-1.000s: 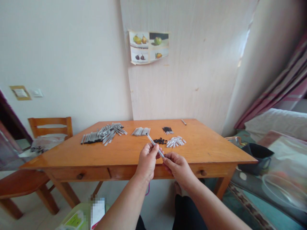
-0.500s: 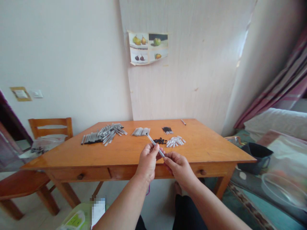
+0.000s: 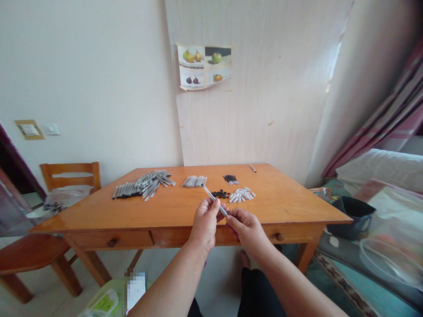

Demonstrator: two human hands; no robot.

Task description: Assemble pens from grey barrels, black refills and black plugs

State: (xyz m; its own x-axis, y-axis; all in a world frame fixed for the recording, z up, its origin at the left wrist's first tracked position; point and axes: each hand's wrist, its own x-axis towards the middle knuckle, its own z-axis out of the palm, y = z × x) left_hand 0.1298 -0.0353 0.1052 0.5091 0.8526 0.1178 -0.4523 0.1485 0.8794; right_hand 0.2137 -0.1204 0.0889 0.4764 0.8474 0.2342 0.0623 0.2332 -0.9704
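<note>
My left hand (image 3: pixel 205 222) and my right hand (image 3: pixel 246 228) meet over the front edge of the wooden table (image 3: pixel 291 202), both pinched on one slim grey pen barrel (image 3: pixel 211 196) that slants up and away to the left. Beyond it on the table lie a big heap of grey pens (image 3: pixel 142 185), a small bundle of grey barrels (image 3: pixel 194 180), a cluster of small black parts (image 3: pixel 220 193), a pile of white caps (image 3: pixel 243 195) and a bunch of black refills (image 3: pixel 230 178).
A wooden chair (image 3: pixel 69 174) with a plastic bag stands left of the table. A bed with a pillow (image 3: pixel 383 169) and a dark bag (image 3: pixel 353 215) is at the right. A green box (image 3: pixel 105 299) sits on the floor. One loose stick (image 3: pixel 253 168) lies at the table's far edge.
Almost nothing differs. Both hands keep their hold on the pen barrel and have shifted very slightly.
</note>
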